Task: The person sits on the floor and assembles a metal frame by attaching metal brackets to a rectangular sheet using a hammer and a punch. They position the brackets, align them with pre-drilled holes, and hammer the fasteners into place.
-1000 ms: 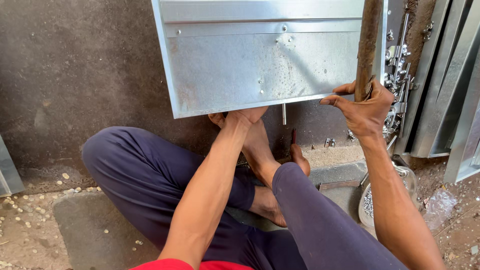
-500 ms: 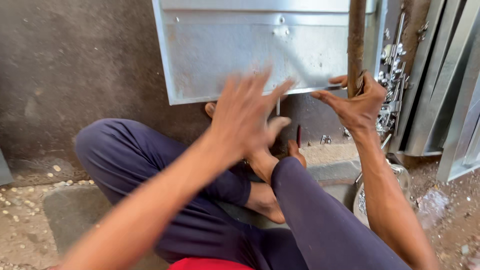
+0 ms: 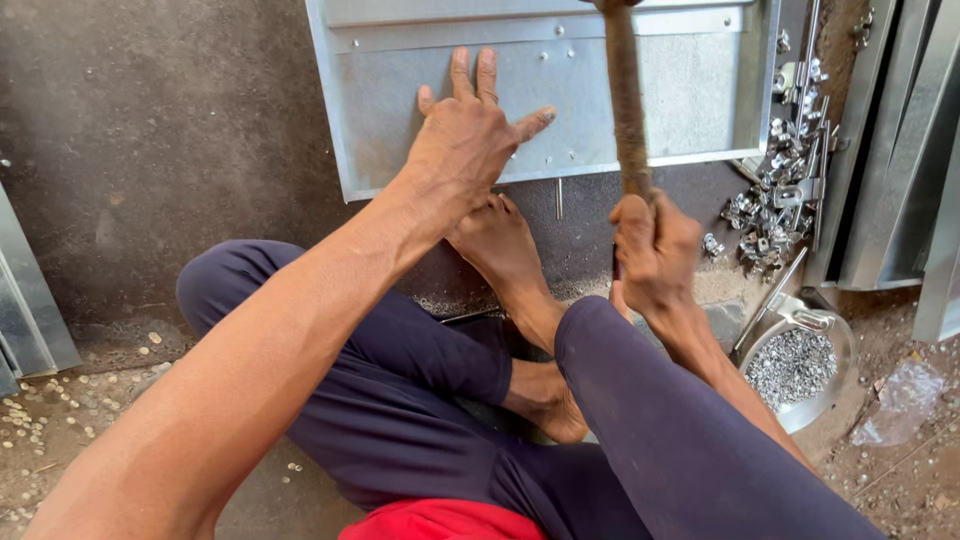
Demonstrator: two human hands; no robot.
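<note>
2 bare hands work a grey metal panel (image 3: 560,100) lying on dark ground before our crossed legs. our left hand (image 3: 470,140) lies flat on it, fingers spread, pinning it steady. our right hand (image 3: 655,250) has its fingers clamped round a rusty handle (image 3: 625,100), raised upright. a bowl of metal bits (image 3: 795,365) sits nearby at right.

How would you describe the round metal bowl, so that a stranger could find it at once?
Start from the grey sheet-metal panel under the left hand, then go to the low right corner of the scene. The round metal bowl sits on the ground beyond the right hand. Unlike the loose heap of shiny brackets above it, it holds fine grey pieces.
</note>
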